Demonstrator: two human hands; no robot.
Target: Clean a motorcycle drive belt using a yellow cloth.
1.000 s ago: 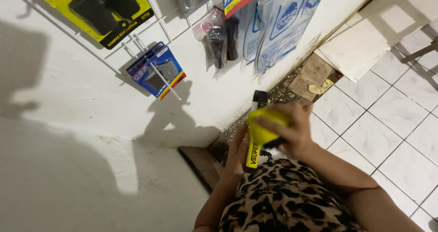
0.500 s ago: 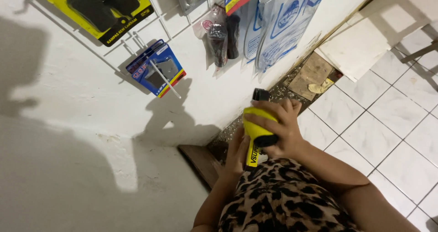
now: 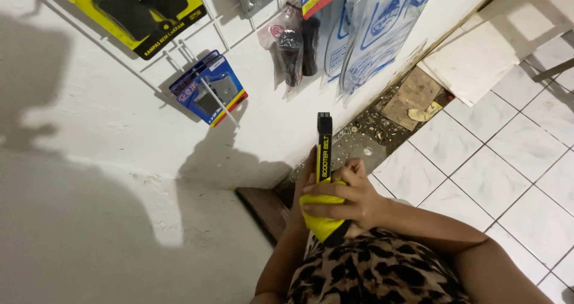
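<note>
I hold a long narrow black-and-yellow box (image 3: 324,148) upright in front of my chest, its top end toward the wall. My left hand (image 3: 307,175) grips the box from behind on its left side. My right hand (image 3: 353,199) presses a yellow cloth (image 3: 323,223) around the lower part of the box, with the fingers curled over it. The upper half of the box is bare. A leopard-print garment fills the bottom of the view.
A white wall carries a wire rack with hanging goods: a blue package (image 3: 206,88), a yellow-and-black package (image 3: 137,5), a bag of black parts (image 3: 296,46) and clear bags (image 3: 371,35). White floor tiles (image 3: 508,178), a loose tile (image 3: 472,58), rubble (image 3: 382,124) and a wooden board (image 3: 263,208) lie below.
The yellow cloth under my right hand has slid from the top of the box down to its lower end, baring the upper half. The box now stands straighter.
</note>
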